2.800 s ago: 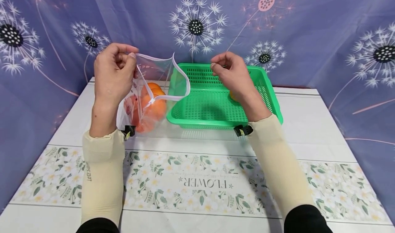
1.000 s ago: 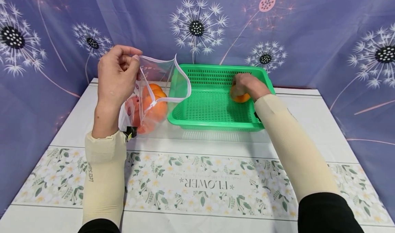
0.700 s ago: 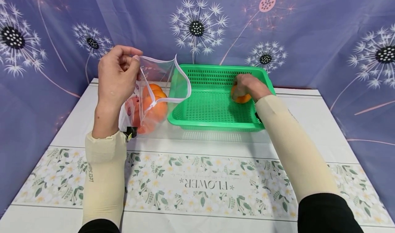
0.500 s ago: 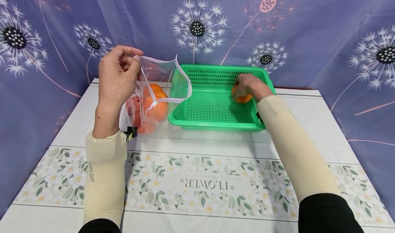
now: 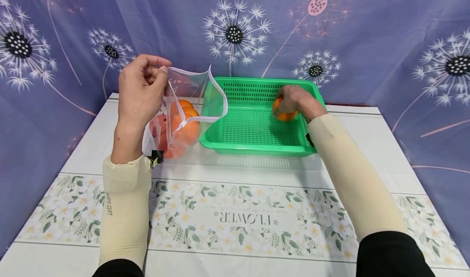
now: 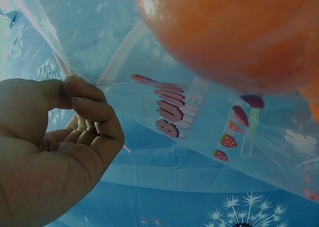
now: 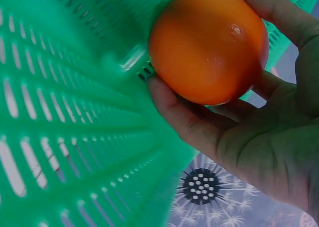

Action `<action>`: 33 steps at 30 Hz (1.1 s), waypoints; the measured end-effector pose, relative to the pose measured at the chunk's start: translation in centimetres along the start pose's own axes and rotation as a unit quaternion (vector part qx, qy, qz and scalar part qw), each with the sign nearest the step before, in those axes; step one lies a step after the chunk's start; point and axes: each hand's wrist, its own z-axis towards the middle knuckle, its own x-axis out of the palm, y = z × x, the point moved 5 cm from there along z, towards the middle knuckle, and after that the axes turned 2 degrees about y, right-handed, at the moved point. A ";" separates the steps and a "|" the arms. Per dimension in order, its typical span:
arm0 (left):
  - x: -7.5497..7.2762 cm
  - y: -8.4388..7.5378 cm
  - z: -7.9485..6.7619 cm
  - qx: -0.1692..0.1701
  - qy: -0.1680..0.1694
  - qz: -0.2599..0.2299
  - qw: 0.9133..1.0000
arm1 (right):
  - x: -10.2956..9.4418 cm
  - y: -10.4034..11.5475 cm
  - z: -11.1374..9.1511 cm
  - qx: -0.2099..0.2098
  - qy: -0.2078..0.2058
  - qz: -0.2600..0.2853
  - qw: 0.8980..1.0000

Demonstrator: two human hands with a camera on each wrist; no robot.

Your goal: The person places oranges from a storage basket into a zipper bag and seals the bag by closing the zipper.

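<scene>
My left hand [image 5: 141,89] pinches the rim of a clear zipper bag [image 5: 216,101] between thumb and forefinger, and its white-edged mouth gapes toward the right. Several oranges [image 5: 187,130] sit in the lower part of the bag. Strawberry prints and lettering show on the plastic in the left wrist view, beside a large orange [image 6: 234,38] behind the film. At the right end of the green basket [image 5: 253,148], my right hand [image 5: 297,99] grips an orange [image 5: 284,114]. The right wrist view shows thumb and fingers curled round that orange [image 7: 209,45], close to the slotted basket wall.
The basket stands at the back of a white table [image 5: 227,264], right of the bag. A floral printed strip [image 5: 235,220] crosses the table in front. A purple dandelion curtain [image 5: 176,20] closes off the back and both sides.
My right hand has come from above the basket down into its right end and taken hold of the orange, lately shifting it slightly. The left hand and bag have stayed nearly still.
</scene>
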 end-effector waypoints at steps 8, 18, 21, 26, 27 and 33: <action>-0.1 0.1 0.0 -0.001 0.002 -0.001 1.000 | -1.1 1.4 -0.8 -0.016 -0.036 0.021 0.999; -0.1 -0.1 0.0 0.002 0.004 -0.001 1.000 | -2.1 2.6 -2.3 -0.030 -0.063 0.061 0.996; 0.0 0.0 0.0 0.002 0.006 0.000 1.000 | -2.2 2.9 -2.9 -0.032 -0.073 0.076 0.994; 0.0 -0.1 0.0 0.003 0.007 0.000 1.000 | -2.7 3.6 -4.0 -0.040 -0.096 0.106 0.989; 0.0 -0.1 0.0 0.003 0.007 0.000 1.000 | -2.9 3.8 -4.2 -0.044 -0.102 0.109 0.988; 0.0 -0.2 0.0 0.001 0.009 -0.001 1.000 | -3.7 5.2 -5.5 -0.070 -0.116 0.109 0.985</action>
